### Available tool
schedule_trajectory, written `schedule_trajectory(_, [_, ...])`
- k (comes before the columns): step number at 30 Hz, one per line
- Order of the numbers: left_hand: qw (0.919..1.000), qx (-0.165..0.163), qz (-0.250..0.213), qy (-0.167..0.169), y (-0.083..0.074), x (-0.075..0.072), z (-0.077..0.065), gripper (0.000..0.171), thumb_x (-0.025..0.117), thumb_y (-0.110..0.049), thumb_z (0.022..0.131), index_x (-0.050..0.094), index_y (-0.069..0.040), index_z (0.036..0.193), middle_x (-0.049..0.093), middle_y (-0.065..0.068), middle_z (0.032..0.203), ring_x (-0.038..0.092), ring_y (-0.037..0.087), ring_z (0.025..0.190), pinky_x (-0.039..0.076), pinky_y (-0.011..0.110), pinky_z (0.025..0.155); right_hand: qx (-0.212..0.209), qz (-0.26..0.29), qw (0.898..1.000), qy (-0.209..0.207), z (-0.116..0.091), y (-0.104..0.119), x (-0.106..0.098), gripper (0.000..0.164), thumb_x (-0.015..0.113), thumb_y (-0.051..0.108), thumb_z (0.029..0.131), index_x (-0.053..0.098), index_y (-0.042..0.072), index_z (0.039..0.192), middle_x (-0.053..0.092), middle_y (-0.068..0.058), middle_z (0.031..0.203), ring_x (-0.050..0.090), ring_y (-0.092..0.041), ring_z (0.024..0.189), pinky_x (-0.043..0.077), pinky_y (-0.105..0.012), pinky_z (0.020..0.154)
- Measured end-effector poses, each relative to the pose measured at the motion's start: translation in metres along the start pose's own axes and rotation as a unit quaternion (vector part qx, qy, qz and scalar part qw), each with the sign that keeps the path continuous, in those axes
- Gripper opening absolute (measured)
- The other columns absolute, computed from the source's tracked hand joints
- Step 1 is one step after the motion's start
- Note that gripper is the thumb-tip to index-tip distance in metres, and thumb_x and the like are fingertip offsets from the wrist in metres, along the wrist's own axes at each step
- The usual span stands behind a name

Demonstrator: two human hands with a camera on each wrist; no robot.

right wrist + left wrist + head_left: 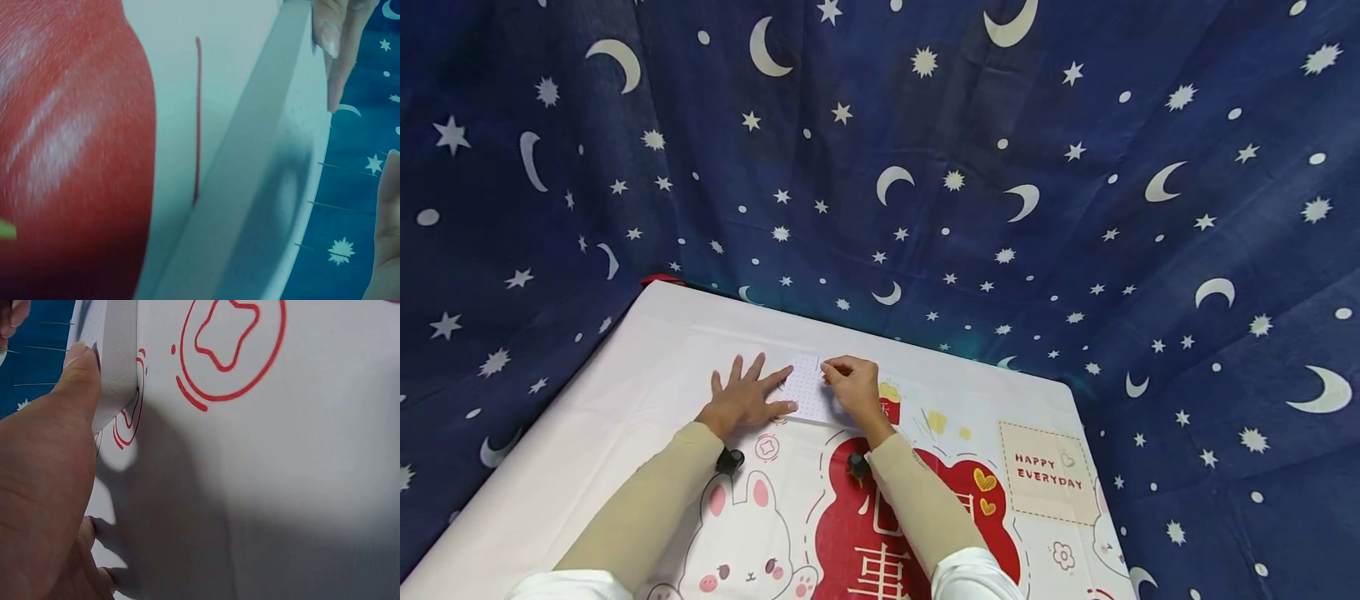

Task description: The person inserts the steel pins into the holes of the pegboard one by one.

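Left hand: spread flat [741,404], fingers splayed apart; thumb and index reach the near edge of the block, thumb tip pressed against it, the other fingers pointing away from the block.
Right hand: curled [856,387], thumb and fingertips together; appears to pinch a thin needle [9,351], its tip clear of the block.
Block: white, dotted top [806,392]; just right of the left hand, beneath and left of the right hand's fingertips.
Standing needles: thin row [44,348] rising from the block's top, between the two hands.
Forearms: beige sleeves [651,492], both reaching forward and converging on the block.
Bench: printed white cover [647,367] under both hands; rabbit print [741,533] nearer the body than the left hand.
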State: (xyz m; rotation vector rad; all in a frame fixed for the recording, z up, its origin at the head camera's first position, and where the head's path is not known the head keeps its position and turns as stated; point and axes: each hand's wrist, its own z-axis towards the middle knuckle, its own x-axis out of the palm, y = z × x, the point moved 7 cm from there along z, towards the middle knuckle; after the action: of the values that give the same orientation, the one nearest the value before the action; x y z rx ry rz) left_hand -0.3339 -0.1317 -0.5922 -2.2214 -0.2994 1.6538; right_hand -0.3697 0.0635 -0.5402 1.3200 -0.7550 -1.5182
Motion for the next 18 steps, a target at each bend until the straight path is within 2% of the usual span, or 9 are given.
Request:
schedule_trajectory(10, [1.0, 0.001, 0.006, -0.002, 0.0, -0.002, 0.0, 0.084, 0.054, -0.074, 0.095, 0.031, -0.033, 0.164, 0.011, 0.024, 0.175, -0.001, 0.058, 0.159, 0.002, 0.085, 0.118, 0.032, -0.07, 0.997, 0.008, -0.001, -0.014, 0.015, 0.012, 0.076, 0.013, 0.096, 0.083, 0.005, 0.101, 0.081, -0.007, 0.09, 0.067, -0.004, 0.073, 0.061, -0.019, 0.072])
schedule_trajectory(18, [1.0, -0.001, 0.0, 0.005, 0.002, 0.0, 0.002, 0.084, 0.054, -0.073, 0.095, 0.03, -0.033, 0.165, 0.009, 0.023, 0.175, -0.003, 0.057, 0.159, 0.0, 0.084, 0.118, 0.031, -0.096, 0.995, -0.008, 0.001, -0.018, 0.02, 0.011, 0.077, 0.012, 0.095, 0.084, 0.005, 0.099, 0.081, -0.008, 0.089, 0.067, -0.004, 0.073, 0.057, -0.016, 0.069])
